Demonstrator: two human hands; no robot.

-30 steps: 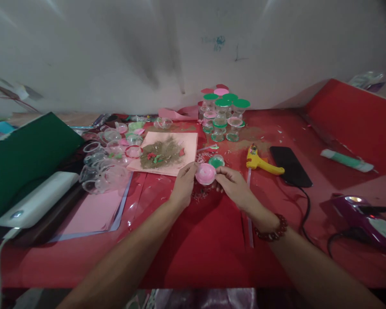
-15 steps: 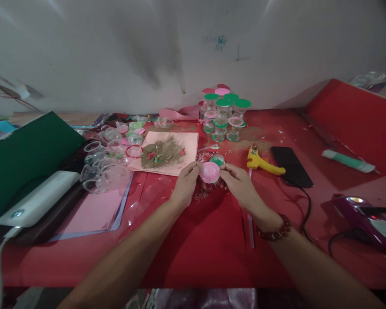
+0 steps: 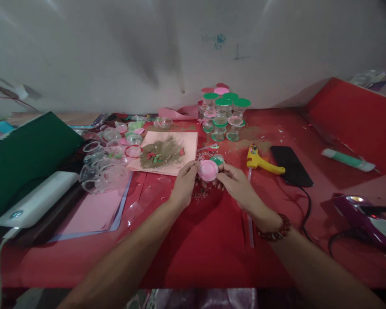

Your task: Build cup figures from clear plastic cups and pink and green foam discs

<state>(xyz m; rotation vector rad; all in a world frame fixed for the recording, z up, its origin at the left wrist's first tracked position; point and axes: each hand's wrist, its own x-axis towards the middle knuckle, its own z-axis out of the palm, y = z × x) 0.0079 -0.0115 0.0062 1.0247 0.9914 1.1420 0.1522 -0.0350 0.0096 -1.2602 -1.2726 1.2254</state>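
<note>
Both of my hands pinch a small clear cup with a round pink lid (image 3: pixel 207 170) just above the red table (image 3: pixel 206 240). My left hand (image 3: pixel 184 184) grips its left side with closed fingers. My right hand (image 3: pixel 234 184), with a bead bracelet on the wrist, grips its right side. A similar cup with a green lid (image 3: pixel 217 159) sits right behind them. Beyond my left hand lies a pink sheet (image 3: pixel 167 150) with a heap of brownish material and red and green bits.
A cluster of lidded cups (image 3: pixel 223 113) stands at the back. Loose clear cups (image 3: pixel 106 159) lie to the left by a green board (image 3: pixel 25 159) and a white device (image 3: pixel 35 201). A yellow glue gun (image 3: pixel 260 161), black phone (image 3: pixel 291 165), glue tube (image 3: pixel 345 160) and purple appliance (image 3: pixel 363 216) lie right.
The pink-lidded cup has shifted slightly between my fingers and my hands have moved a little away from me. Nothing else has moved.
</note>
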